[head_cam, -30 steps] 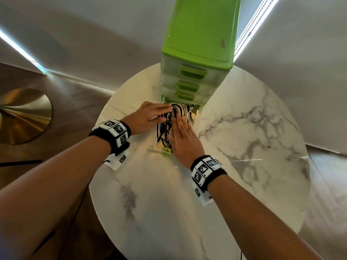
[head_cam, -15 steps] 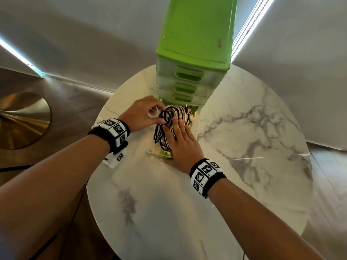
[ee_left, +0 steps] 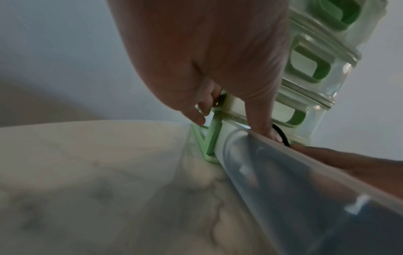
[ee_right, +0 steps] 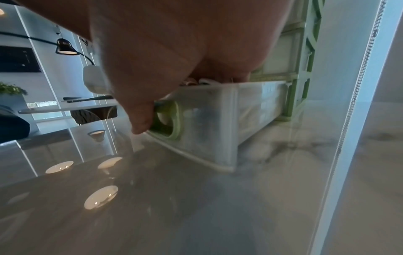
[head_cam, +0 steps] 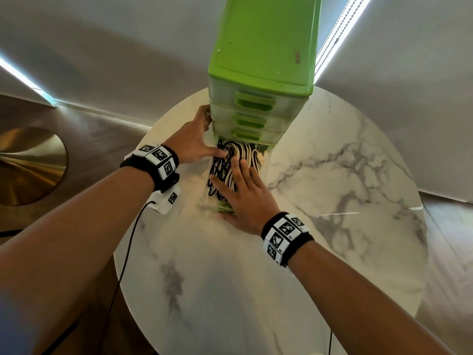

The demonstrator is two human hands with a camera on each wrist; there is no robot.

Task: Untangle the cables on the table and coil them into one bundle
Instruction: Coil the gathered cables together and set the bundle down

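Black and cream cables (head_cam: 231,162) lie tangled in the open bottom drawer (ee_right: 218,120); our right hand (head_cam: 245,198) presses them with flat fingers, our left hand (head_cam: 190,140) spread against the green drawer unit (head_cam: 263,47), thumb touching them.

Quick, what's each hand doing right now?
Left hand: open, thumb on the black and white cables.
Right hand: open, flat on the cables.

Right hand (head_cam: 245,198) covers the near part of the cables (head_cam: 231,163) in the open bottom drawer (ee_right: 220,124); their ends cannot be traced. Cabinet (head_cam: 263,60) top is cut off by the head view's upper edge. Left hand (head_cam: 190,139) fingertips are hidden behind the cabinet's corner. Both wrist views are blurred; drawer contents there unreadable.
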